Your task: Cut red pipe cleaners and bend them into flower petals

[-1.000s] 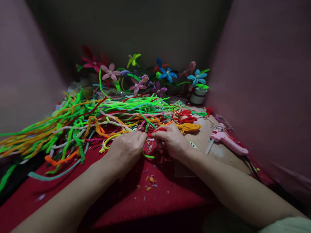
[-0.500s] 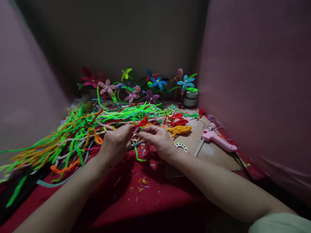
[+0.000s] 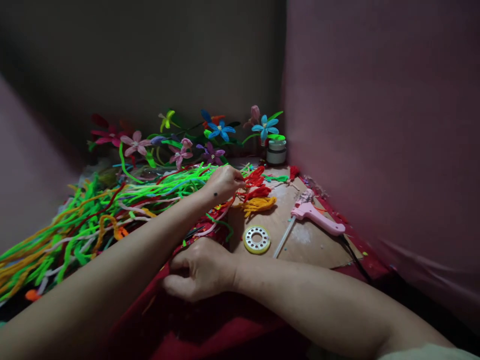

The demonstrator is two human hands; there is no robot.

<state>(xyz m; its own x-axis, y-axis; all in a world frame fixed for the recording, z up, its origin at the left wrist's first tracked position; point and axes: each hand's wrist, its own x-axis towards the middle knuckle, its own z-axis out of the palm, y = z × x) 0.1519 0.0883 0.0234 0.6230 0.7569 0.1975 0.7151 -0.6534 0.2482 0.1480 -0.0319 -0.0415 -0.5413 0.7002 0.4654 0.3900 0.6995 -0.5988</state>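
My left hand [image 3: 225, 181] reaches across to the bundles at the edge of the board. Its fingers are pinched at a looped red pipe cleaner piece [image 3: 255, 176]; the fingertips are partly hidden. Another red bundle [image 3: 259, 193] and a yellow-orange bundle [image 3: 260, 205] lie just below it. Nearer to me, my right hand [image 3: 206, 267] is low over the red cloth, thumb and forefinger apart, with nothing visible between them. Its other fingers are curled out of sight. A dark tool, partly covered [image 3: 193, 233], lies just beyond it.
A heap of long pipe cleaners [image 3: 86, 225] spreads over the left. Pipe cleaner flowers [image 3: 220, 131] stand behind, beside a jar [image 3: 276, 151]. On the board [image 3: 300, 255] lie a pink glue gun [image 3: 318, 218] with its cord and a tape roll [image 3: 257, 240].
My hands have parted: the left moved right to the bundles with the red piece, the right came down and nearer. The view has swung right, and the whole tape roll now shows.
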